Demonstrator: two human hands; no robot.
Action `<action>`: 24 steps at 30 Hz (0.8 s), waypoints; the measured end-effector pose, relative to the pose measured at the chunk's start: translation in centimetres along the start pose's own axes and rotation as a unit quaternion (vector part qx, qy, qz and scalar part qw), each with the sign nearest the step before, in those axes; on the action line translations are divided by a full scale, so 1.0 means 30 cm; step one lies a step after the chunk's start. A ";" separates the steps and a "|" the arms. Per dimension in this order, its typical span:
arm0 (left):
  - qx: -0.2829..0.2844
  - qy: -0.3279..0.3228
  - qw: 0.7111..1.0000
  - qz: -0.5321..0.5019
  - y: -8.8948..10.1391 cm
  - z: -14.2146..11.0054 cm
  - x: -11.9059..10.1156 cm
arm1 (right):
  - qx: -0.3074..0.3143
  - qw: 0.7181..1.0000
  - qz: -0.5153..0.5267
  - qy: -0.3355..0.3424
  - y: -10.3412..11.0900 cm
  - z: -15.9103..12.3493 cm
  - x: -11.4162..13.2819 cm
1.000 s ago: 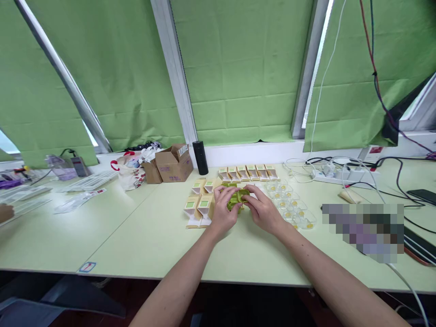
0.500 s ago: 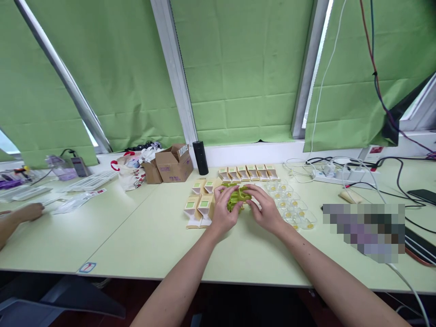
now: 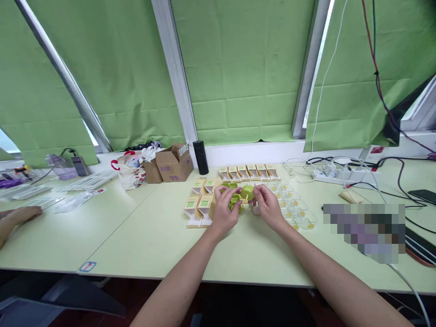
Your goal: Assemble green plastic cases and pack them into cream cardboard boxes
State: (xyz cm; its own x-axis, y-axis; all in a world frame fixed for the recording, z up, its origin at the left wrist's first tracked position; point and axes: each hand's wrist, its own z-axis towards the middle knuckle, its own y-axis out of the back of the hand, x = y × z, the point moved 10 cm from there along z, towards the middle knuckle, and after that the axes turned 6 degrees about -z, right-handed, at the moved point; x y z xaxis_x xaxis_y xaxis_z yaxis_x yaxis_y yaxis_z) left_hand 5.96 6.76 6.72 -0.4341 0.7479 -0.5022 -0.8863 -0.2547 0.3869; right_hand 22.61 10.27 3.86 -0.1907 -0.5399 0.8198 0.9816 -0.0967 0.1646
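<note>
My left hand (image 3: pixel 225 210) is closed at the edge of several glossy olive-green plastic pieces (image 3: pixel 235 199), partly hidden by its fingers. In the fingertips of my right hand (image 3: pixel 268 204) is a rounded green plastic piece (image 3: pixel 247 192), tilted up beside the left fingers. A pale yellow bit shows just below it; what it belongs to I cannot make out. Left of my hands stand small cream cardboard boxes (image 3: pixel 191 206) with green labels. To the right lie clear plastic trays (image 3: pixel 299 213) with yellow round spots.
A row of open cream boxes (image 3: pixel 252 173) stands at the back. Behind are a black cylinder (image 3: pixel 200 157) and a cardboard carton (image 3: pixel 175 164). A power strip (image 3: pixel 344 176) with cables lies at right. At far left, another person's hand (image 3: pixel 29 213) rests near clear packaging.
My right hand has pinched and tilted up a rounded green piece, and its fingers have drawn in. My left hand stays nearly in place. The other person's hand has shifted slightly.
</note>
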 end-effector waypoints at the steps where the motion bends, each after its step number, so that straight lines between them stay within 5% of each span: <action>1: 0.000 0.003 1.000 0.002 -0.001 -0.001 0.002 | -0.002 1.000 -0.003 -0.004 0.002 -0.001 -0.001; 18: 0.051 -0.005 0.999 -0.018 -0.054 -0.016 0.014 | 0.005 0.999 -0.049 -0.018 -0.006 -0.010 -0.020; 24: 0.027 0.030 0.998 -0.051 -0.036 -0.005 0.026 | 0.001 0.998 -0.066 0.007 0.029 0.007 0.004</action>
State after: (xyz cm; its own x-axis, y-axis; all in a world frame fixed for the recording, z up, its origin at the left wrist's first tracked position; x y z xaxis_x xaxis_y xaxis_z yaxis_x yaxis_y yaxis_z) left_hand 6.56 7.52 5.81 -0.3525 0.7298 -0.5857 -0.9170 -0.1447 0.3717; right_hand 23.44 10.31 4.23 -0.3180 -0.5349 0.7828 0.9480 -0.1664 0.2714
